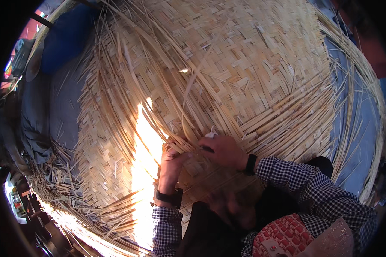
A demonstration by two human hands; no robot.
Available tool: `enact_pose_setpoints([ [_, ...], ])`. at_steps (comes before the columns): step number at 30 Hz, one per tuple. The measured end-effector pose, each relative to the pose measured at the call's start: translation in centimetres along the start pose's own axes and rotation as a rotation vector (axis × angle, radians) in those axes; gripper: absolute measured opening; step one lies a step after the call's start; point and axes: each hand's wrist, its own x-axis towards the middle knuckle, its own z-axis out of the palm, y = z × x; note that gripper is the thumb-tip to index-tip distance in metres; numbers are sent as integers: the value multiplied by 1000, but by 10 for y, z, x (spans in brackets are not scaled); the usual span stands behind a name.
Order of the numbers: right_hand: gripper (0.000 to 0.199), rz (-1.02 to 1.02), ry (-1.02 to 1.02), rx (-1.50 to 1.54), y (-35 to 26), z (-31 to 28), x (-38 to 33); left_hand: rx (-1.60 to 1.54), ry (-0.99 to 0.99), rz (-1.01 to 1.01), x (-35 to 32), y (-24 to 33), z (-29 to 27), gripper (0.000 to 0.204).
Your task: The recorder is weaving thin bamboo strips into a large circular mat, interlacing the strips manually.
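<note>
Checked black-and-white sleeves came in from the lower edge, each wrist wearing a dark band. The left hand point(170, 165) was curled with its fingers bent down onto the large pale woven bamboo mat point(244, 73), pressing the weave beside a bright patch of sunlight point(146, 171); whether it pinched a strip or only held the weave down could not be told. The right hand point(224, 150) was closed in a loose fist just beside it, fingertips tucked under loose pale bamboo strips point(188, 103) at the working edge, with a small white object point(211, 134) showing at its knuckles, too small to identify.

The mat lay flat directly in front of the person and spread away to fill most of the view. It would probably handle as light but broad and awkward: each strip springy, thin and liable to split or cut a finger along its edge, the woven part stiffer. Hold seemed best taken on single strips close to where they left the weave.

The loose strips ran with their long axis away from the hands, arcing upward and to the left. Farther off, frayed strip ends point(356, 85) fringed the mat over a blue-grey ground sheet point(351, 128).
</note>
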Motion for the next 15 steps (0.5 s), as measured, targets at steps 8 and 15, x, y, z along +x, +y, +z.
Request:
enact_pose_setpoints([
  [8, 23, -134, -273, -157, -5, -3, 8, -232, 420, 125, -61, -47, 7, 53],
  [15, 31, -362, -89, -353, 10, 28, -66, -355, 505, 280, -96, -24, -45, 52],
])
